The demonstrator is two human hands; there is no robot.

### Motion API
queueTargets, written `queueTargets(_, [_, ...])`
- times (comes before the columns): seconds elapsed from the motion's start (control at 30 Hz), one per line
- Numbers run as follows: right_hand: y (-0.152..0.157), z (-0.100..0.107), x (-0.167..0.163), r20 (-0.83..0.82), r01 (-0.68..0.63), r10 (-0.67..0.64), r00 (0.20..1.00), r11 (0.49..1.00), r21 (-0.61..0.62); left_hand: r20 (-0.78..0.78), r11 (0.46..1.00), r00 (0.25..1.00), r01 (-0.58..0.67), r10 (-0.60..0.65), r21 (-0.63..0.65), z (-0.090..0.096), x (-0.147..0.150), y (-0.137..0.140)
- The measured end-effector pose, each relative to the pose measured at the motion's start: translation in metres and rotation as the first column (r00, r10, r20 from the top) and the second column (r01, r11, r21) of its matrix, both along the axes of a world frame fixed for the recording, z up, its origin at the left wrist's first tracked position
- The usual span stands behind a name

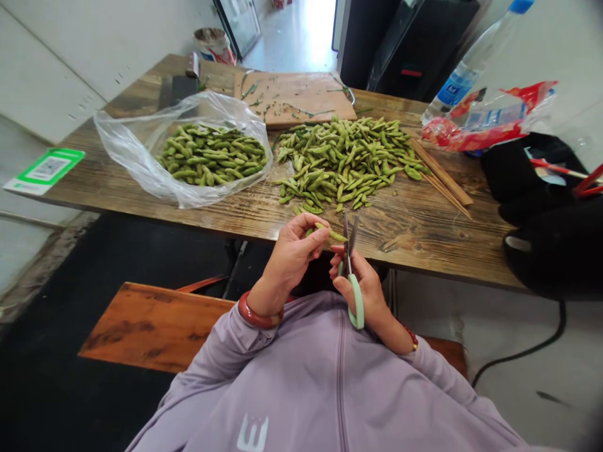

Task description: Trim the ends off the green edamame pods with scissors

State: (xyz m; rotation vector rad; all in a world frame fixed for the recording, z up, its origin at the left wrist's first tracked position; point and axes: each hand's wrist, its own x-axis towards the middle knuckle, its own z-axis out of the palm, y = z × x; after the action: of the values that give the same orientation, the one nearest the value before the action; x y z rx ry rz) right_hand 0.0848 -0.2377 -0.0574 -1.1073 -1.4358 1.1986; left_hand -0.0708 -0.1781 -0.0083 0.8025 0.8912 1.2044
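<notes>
Near the table's front edge, my left hand (298, 250) is closed, pinching a green soybean pod (336, 236) between thumb and fingers. My right hand (365, 287) grips scissors (357, 301) with pale green handles. Their blades point up and away from me, slightly parted, and the pod's tip lies at them. Beyond my hands a loose heap of soybean pods (348, 157) is spread on the wooden table (414, 232). To its left, more pods (211, 154) lie in an open clear plastic bag (136, 150).
A cutting board (296, 94) with green scraps lies behind the heap, a cleaver (181, 88) to its left. Wooden sticks (445, 176), a water bottle (459, 81), red-and-clear packaging (499, 119) and a black object (551, 245) are on the right. A green QR card (47, 169) lies far left.
</notes>
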Motion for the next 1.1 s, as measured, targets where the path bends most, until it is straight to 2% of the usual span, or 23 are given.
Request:
queueTargets(0.37, [0.001, -0.002, -0.001, -0.008, 0.008, -0.008, 1.0, 1.0, 0.008, -0.06, 0.994, 0.995, -0.07, 0.075, 0.087, -0.007, 0.006, -0.006])
queueTargets(0.53, [0.002, -0.001, -0.001, 0.043, 0.013, -0.013, 0.999, 1.0, 0.01, -0.114, 0.991, 0.99, -0.071, 0.083, 0.111, -0.006, 0.007, -0.008])
queueTargets(1.1, [0.003, 0.0, 0.001, 0.088, -0.01, 0.005, 0.996, 0.999, 0.046, -0.178, 0.988, 0.979, -0.077, 0.1, 0.131, -0.003, 0.009, -0.011])
